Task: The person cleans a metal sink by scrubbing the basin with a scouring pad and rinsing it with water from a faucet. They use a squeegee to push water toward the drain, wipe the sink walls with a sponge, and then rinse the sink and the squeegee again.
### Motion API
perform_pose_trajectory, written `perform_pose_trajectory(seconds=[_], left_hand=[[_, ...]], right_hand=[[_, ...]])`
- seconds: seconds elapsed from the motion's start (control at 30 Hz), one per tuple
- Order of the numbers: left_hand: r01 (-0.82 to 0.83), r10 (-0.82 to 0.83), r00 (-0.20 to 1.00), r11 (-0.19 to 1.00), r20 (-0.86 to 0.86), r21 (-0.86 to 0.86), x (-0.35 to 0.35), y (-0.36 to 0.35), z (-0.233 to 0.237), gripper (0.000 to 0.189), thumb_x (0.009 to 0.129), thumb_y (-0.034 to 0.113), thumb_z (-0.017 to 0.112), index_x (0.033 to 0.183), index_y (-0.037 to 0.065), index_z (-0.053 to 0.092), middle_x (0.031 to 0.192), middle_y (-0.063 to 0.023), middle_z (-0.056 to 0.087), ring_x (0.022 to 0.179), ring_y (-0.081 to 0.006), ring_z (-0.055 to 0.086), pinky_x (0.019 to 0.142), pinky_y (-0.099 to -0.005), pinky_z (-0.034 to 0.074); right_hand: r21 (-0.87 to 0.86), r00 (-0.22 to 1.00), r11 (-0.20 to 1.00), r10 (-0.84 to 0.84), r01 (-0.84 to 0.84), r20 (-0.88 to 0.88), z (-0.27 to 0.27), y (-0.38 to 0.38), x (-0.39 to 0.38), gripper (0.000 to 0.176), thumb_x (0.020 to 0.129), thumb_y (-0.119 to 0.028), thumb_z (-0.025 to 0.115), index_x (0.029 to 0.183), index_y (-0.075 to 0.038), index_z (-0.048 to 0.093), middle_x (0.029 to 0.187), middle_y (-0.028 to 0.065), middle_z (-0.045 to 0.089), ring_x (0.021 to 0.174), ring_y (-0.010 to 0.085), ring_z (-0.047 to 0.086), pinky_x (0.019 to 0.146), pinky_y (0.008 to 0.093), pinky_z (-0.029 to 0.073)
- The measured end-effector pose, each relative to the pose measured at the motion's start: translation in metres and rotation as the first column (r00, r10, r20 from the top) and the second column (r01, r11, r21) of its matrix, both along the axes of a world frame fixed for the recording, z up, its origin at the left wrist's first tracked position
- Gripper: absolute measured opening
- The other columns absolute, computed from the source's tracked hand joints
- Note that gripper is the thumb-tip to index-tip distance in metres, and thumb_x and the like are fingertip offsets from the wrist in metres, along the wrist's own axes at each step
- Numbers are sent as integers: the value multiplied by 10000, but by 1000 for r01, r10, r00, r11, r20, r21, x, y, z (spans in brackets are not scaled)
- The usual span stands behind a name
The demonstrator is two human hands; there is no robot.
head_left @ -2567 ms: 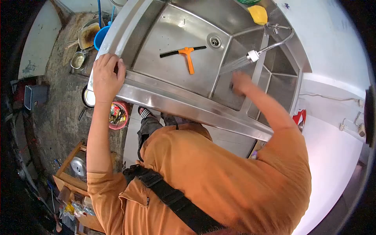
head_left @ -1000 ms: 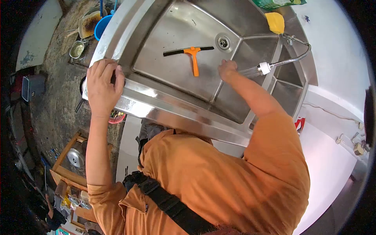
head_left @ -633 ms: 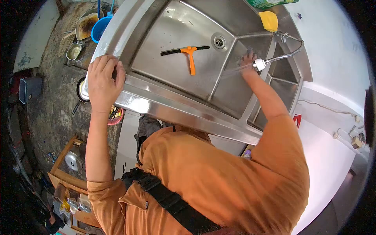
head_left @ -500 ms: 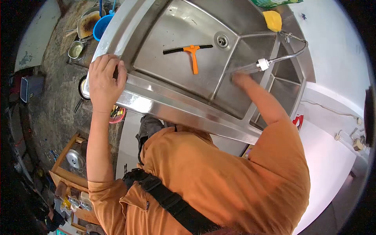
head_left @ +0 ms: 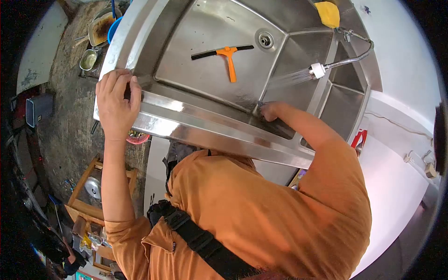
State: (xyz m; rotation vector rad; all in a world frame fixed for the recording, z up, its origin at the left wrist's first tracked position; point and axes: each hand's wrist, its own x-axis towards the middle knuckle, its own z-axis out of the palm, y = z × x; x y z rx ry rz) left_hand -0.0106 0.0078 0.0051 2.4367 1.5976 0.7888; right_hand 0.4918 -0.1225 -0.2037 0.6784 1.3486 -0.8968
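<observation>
Down in the steel sink (head_left: 210,35), my right hand (head_left: 269,112) is closed at the near corner of the basin. A small greyish tuft like a steel wool scrubber (head_left: 261,105) pokes out by its fingers, mostly hidden. My left hand (head_left: 116,100) has its fingers curled over the sink's front-left rim. An orange squeegee (head_left: 229,58) with a black blade lies on the sink floor, touched by neither hand. Water sprays leftward from a white tap head (head_left: 317,71) on a flexible metal neck, above and right of my right hand.
A drain (head_left: 265,40) is set in the basin floor. A yellow cloth (head_left: 328,14) hangs by the tap's base. At the left, pans (head_left: 100,30) and a small metal pot (head_left: 87,59) stand low down. A wooden frame (head_left: 84,186) is on the floor side.
My right hand has moved left and toward me, from under the spray to the basin's near corner. My left hand stays on the rim. The squeegee lies in the same place.
</observation>
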Motion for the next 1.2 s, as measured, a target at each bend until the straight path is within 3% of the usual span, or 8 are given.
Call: perform_pose_trajectory(seconds=[0.23,0.4,0.5,0.57,0.67,0.73,0.9,1.2], left_hand=[[-3,3,1000,1000,-23,-5,2,1,2,53,895,84,656,864,45,635,957,-69,662,921,-270,609,825,-399,436],[-11,10,999,1000,-32,-27,2,2,-2,54,890,83,661,867,39,640,965,-69,664,924,-269,608,830,-394,435],[-5,4,1000,1000,-31,-17,3,2,-1,56,887,84,666,879,32,647,981,-77,668,930,-274,607,839,-391,436],[-9,8,999,1000,-38,-19,3,2,1,56,886,79,666,886,26,649,991,-83,670,938,-279,608,849,-392,439],[-16,14,999,999,-45,-39,3,1,2,54,885,74,665,881,23,647,988,-87,669,944,-281,611,855,-396,442],[-11,10,999,1000,-45,-29,4,2,3,54,885,74,665,880,23,648,988,-89,669,946,-282,612,856,-398,442],[-32,29,998,998,-58,-52,6,3,2,53,887,73,663,881,22,650,989,-92,669,951,-284,614,858,-403,443],[-36,36,999,999,-23,-33,3,2,1,48,885,69,659,879,24,644,984,-88,664,940,-285,611,836,-408,444]], right_hand=[[426,987,896,-67,123,-145,-26,-4,-4,403,935,-187,532,1321,-115,622,1443,125,511,1304,351,517,1078,483,436],[899,986,413,136,-145,97,-18,65,27,212,945,-174,528,1096,-80,645,1283,148,606,1145,330,604,923,480,492],[845,1000,535,10,14,-23,-30,59,19,259,947,-188,535,1158,-81,642,1224,165,622,1136,366,607,919,496,503],[417,998,909,0,24,-58,-5,54,-30,331,953,-198,541,1252,-76,615,1270,199,604,1159,403,597,945,499,508],[487,931,817,-157,309,-328,-22,2,-28,356,969,-189,517,1293,-72,606,1345,205,577,1177,422,589,1021,473,493],[480,988,877,42,35,-148,-31,16,-15,356,992,-197,471,1297,-81,613,1430,204,534,1232,398,575,1096,482,445],[887,954,356,61,-295,293,-31,96,60,456,1001,-262,477,1409,-76,561,1529,187,451,1457,501,295,1134,755,162],[686,743,550,-165,-477,649,40,116,-11,614,1026,-356,441,1565,-73,364,1641,253,223,1456,606,171,1080,828,147]])
